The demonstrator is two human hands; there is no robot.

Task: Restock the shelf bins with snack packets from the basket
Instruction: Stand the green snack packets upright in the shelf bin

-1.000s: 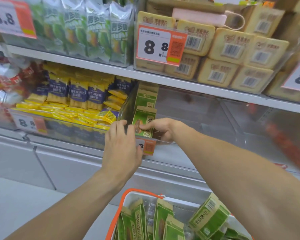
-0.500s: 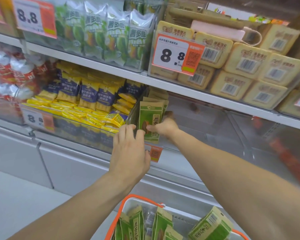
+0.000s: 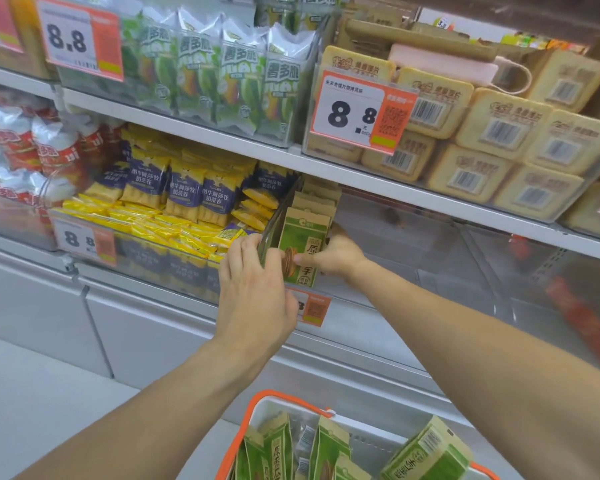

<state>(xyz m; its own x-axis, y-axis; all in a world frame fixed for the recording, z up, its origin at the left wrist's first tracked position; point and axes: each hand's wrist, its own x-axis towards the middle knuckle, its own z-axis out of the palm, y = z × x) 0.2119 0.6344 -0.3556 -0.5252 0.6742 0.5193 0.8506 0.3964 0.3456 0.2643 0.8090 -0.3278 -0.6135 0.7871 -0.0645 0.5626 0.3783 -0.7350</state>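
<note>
At mid-frame the right hand [image 3: 333,258] pinches a green packet [image 3: 300,251] upright in the clear bin [image 3: 413,244], the left hand [image 3: 253,289] curled on the bin's front edge; it looks light, crinkly, best gripped by its flat sides.

Bright, even light falls from overhead, with only soft shadow under the white shelf edge [image 3: 378,183]. Above that edge the price tag [image 3: 359,114] reads sharply. Below and right of it, the clear bin wall [image 3: 499,271] carries pale glare and smeared red reflections. Left of it, the red packets [image 3: 32,150] are blurred. The shelf edge bows and tilts toward the frame borders from wide-angle distortion.
</note>
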